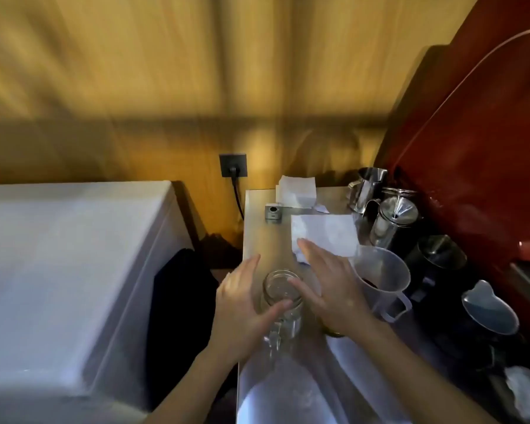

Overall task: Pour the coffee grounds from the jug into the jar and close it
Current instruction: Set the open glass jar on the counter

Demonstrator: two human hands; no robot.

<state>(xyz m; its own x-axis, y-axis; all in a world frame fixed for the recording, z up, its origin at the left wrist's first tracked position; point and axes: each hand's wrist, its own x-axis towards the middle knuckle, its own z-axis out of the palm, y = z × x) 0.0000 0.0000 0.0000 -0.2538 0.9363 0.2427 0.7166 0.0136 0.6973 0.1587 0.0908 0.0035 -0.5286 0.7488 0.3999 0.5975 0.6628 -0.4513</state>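
A clear glass jar (pixel 280 296) stands open-mouthed on the steel counter (pixel 257 228), with a wire clasp on its near side. My left hand (pixel 242 310) wraps around the jar's left side, thumb across the front. My right hand (pixel 331 289) is flat with spread fingers just right of the jar, its thumb touching the rim, and holds nothing. To the right of that hand stands a translucent plastic jug (pixel 383 276) with dark coffee grounds at its bottom and the handle facing me. The jar's lid is not clearly visible.
White paper sheets (pixel 325 234) lie behind the hands, with a small grey box (pixel 273 212). Steel pitchers (pixel 369 186), a French press (pixel 393 220) and dark jugs (pixel 438 264) line the right side by a red wall. A white appliance (pixel 68 270) sits left.
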